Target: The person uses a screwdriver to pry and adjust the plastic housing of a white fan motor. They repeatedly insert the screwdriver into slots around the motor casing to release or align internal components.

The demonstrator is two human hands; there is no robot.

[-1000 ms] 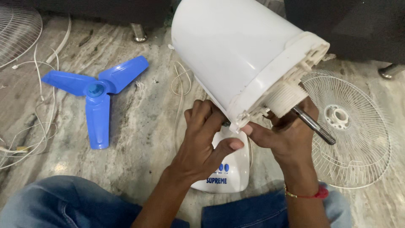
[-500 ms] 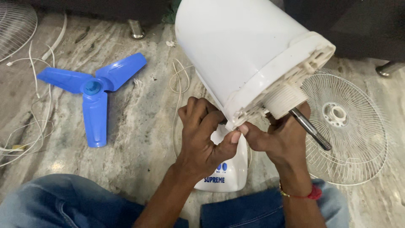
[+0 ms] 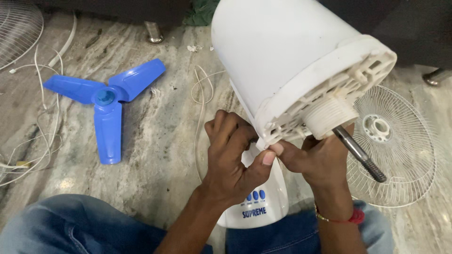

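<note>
Nearest the camera are the person's knees in blue jeans (image 3: 70, 226), and between them stands the white fan base (image 3: 256, 209) with its row of blue buttons, planted on the marble floor (image 3: 160, 141). Just above it both hands meet under the lower rim of the white motor housing (image 3: 282, 61), which is tilted so that its open front faces down and to the right. The left hand (image 3: 233, 155) comes in from the left with its fingers (image 3: 226, 127) curled together and tucked up against the underside of the housing, the thumb stretched across towards the other hand. The right hand (image 3: 320, 160), with a red bracelet (image 3: 351, 217) at the wrist, sits directly below the ribbed front plate; its thumb and forefinger are pinched together at the rim's edge, touching the left thumb, though what small part they pinch is hidden. Both hands are equally close to the housing and touching it. The housing's long axis runs from upper left to lower right, and along that same line the threaded collar (image 3: 329, 117) and the dark metal shaft (image 3: 360, 153) stick out past the right hand, pointing down and to the right, away from the fingers. Farther off on the floor, the wire fan guard (image 3: 400, 146) lies flat to the right, the blue three-bladed propeller (image 3: 106, 101) lies well apart to the left, and loose white cables (image 3: 202, 94) trail between them.
</note>
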